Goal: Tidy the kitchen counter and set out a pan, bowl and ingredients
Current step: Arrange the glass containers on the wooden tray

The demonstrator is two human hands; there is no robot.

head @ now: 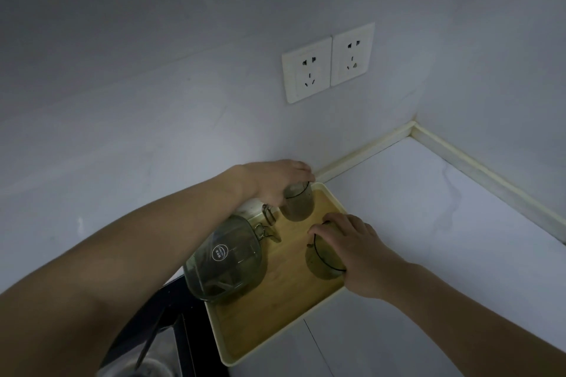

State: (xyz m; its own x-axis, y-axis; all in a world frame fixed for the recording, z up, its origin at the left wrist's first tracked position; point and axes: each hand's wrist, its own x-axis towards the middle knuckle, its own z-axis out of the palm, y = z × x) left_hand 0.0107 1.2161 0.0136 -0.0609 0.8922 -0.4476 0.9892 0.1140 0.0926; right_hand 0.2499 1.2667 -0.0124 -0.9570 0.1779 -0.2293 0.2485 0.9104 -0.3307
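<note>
While on tray (277, 320): L fingers (301, 170) round glass (297, 203).

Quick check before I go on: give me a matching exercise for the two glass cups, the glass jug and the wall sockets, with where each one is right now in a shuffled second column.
Things:
1. far glass cup
2. near glass cup
3. glass jug
4. wall sockets

Places or states:
A. at the left side of the wooden tray, no hand on it
B. gripped by the right hand
C. on the wall above the counter
D. gripped by the left hand at the tray's far corner

Pairs: 1-D, 2-B, 3-A, 4-C
</note>
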